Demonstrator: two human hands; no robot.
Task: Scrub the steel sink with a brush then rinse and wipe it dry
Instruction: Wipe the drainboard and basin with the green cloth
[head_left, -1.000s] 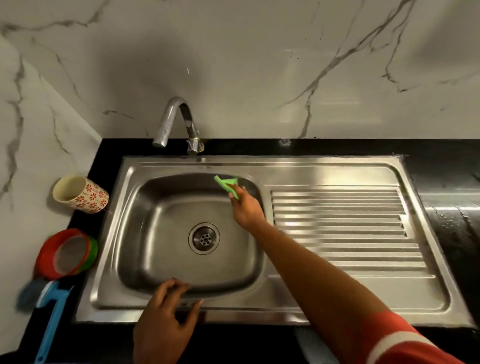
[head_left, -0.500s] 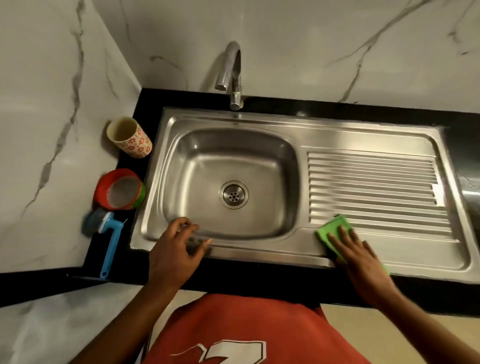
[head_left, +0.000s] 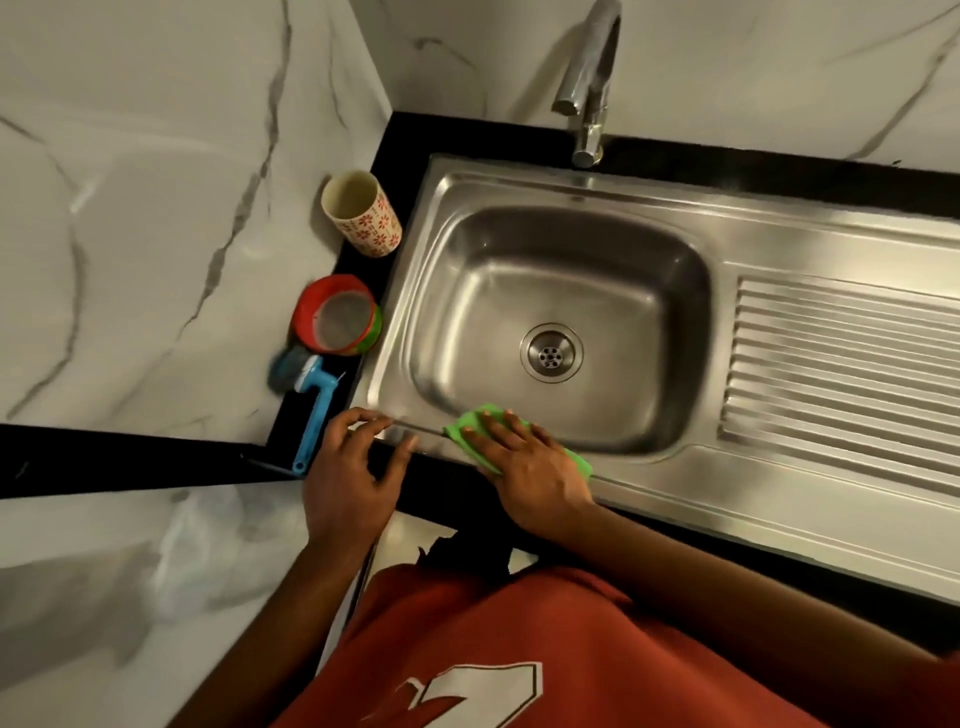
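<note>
Wiping looks under way at a steel sink (head_left: 613, 519) filling the right of the frame: a person's right hand (head_left: 524, 457), fingers flat and straight, presses a green cloth (head_left: 460, 430) on the front rim at lower centre. Done well, the step likely calls for even pressure and overlapping strokes along the rim, then into the basin. Just beside it, the left hand (head_left: 353, 470) rests relaxed on the sink's front left corner, gripping nothing. A blue brush (head_left: 314, 410) lies unused on the black counter at centre left, close to that hand.
</note>
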